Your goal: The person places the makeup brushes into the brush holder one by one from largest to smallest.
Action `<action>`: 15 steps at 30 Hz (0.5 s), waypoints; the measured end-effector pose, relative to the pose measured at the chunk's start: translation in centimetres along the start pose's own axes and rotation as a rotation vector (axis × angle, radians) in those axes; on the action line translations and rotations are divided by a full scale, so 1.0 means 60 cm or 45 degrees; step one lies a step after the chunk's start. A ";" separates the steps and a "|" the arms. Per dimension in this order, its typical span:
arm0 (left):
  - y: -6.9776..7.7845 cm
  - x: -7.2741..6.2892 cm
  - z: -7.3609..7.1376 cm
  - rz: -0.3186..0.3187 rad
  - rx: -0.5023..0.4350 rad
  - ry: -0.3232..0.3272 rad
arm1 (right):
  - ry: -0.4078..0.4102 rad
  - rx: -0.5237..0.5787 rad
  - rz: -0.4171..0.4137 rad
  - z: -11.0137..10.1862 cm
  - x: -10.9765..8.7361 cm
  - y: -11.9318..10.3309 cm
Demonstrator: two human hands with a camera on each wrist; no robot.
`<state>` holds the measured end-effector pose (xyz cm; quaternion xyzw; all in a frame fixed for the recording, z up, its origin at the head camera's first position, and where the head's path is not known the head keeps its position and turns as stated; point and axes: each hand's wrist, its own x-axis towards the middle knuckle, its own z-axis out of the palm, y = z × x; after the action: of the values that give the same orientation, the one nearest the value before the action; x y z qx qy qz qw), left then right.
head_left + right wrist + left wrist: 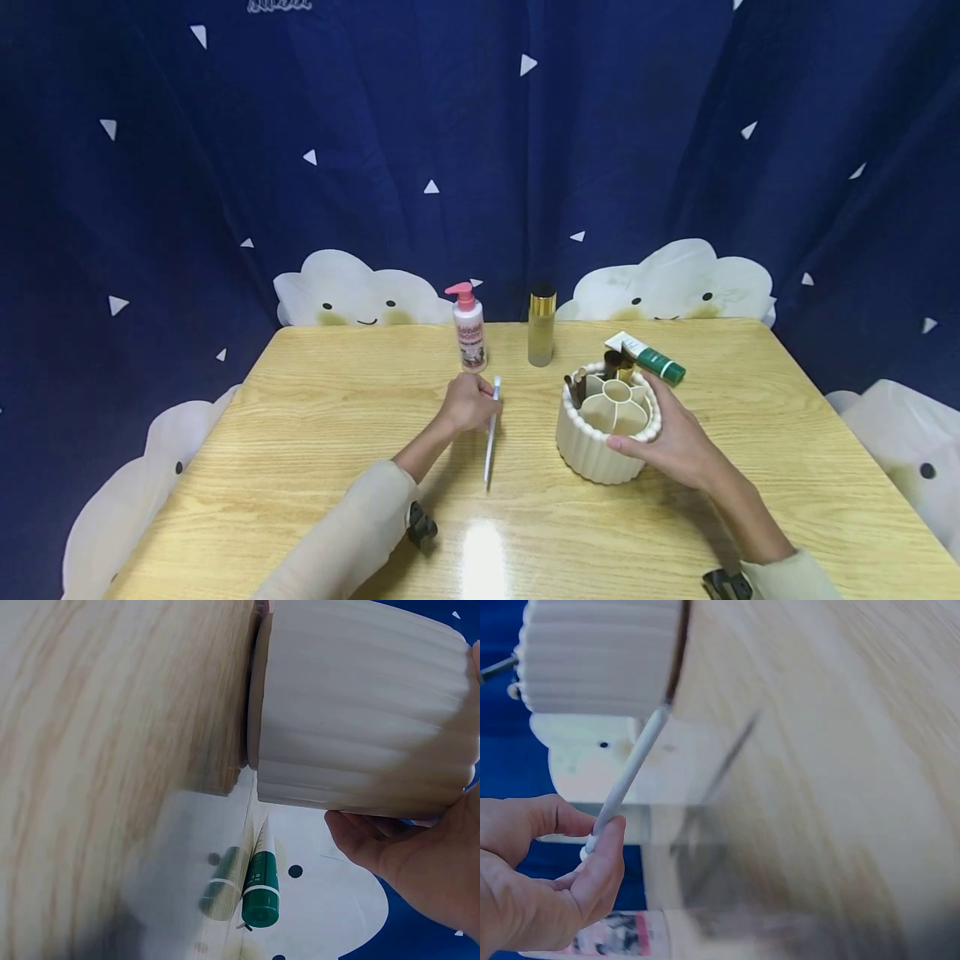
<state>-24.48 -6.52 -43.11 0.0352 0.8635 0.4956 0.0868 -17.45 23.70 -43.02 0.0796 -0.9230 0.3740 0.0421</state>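
Observation:
My left hand point(470, 402) pinches a slim white brush point(490, 454) between thumb and fingers, near its pale tip. In the left wrist view the white handle point(632, 767) slants up, away from the fingertips and above the table. My right hand point(678, 442) grips the right side of a round cream brush holder point(600, 457), thumb on the near rim. This holder has fluted walls, a beaded rim and petal-shaped compartments. Several dark brushes point(580, 386) stand in its left and back compartments. The right wrist view shows fingers point(367, 840) against the fluted wall.
A pump bottle point(471, 337) with a pink top stands beyond my left hand. To its right is a clear bottle point(541, 333) with a gold and black cap. Behind the holder lies a green and white tube point(660, 364). A dark blue curtain point(480, 125) hangs behind the wooden table point(337, 375).

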 end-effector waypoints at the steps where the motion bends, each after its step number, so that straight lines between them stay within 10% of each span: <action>1: 0.006 -0.002 0.000 0.003 -0.012 0.003 | -0.001 0.001 0.001 0.000 0.000 0.000; 15: 0.070 -0.032 -0.007 0.178 -0.259 0.018 | -0.001 -0.006 0.002 0.000 0.000 0.001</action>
<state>-22.80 -5.03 -39.03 0.0828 0.8047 0.5859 0.0490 -17.47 23.76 -43.05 0.0788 -0.9239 0.3720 0.0417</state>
